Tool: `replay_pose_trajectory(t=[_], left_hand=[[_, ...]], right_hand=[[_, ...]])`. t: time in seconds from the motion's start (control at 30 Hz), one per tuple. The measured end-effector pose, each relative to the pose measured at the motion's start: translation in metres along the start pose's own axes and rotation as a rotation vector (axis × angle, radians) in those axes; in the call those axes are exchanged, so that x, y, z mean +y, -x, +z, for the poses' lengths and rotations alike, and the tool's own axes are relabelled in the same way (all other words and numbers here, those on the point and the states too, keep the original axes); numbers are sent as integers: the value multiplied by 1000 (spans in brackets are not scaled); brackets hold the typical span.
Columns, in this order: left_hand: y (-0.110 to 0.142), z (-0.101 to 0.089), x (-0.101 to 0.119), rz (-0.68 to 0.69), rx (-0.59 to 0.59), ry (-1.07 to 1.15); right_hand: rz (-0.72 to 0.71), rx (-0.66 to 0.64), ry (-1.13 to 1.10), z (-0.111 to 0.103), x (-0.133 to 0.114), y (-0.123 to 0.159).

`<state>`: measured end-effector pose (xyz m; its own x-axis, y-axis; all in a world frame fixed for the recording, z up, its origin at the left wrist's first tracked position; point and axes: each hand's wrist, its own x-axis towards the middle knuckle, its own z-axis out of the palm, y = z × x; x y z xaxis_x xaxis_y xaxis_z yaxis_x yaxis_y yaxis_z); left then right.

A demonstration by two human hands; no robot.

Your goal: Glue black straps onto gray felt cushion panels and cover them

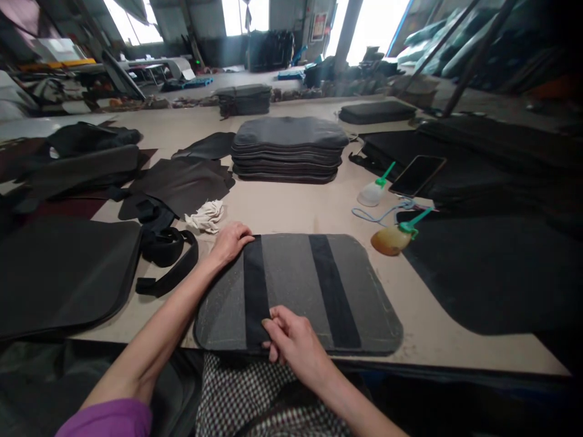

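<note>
Here the left hand's (231,243) fingers press the far end of the left black strip (255,291) on the grey panel (294,291), while the right hand's (291,340) curled fingers touch its near end; whether they pinch it, I can't tell. Beyond the panel sits the stack (289,150), and right of it, the amber bottle (392,240).

Before me, the panel (291,285) lies on the table (282,206), the stack (289,152) behind it, bottles (387,240) seemingly to its right
</note>
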<state>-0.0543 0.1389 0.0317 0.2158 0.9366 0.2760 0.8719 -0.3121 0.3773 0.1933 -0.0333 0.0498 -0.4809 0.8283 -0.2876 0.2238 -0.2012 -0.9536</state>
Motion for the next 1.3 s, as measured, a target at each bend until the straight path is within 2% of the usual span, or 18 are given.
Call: replay_pose_trajectory(t=[0.23, 0.43, 0.6, 1.0, 1.3], left_hand=[[-5, 5, -11, 76, -29, -94], [-1, 4, -4, 112, 2, -138], [6, 6, 2, 158, -64, -214], [40, -2, 15, 79, -61, -228], [48, -2, 20, 94, -65, -255]], right_hand=[[12, -3, -39, 7, 7, -2], [-28, 25, 17, 5, 4, -1], [-24, -9, 76, 7, 3, -1], [-119, -21, 329, 15, 10, 0], [-148, -20, 499, 17, 10, 0]])
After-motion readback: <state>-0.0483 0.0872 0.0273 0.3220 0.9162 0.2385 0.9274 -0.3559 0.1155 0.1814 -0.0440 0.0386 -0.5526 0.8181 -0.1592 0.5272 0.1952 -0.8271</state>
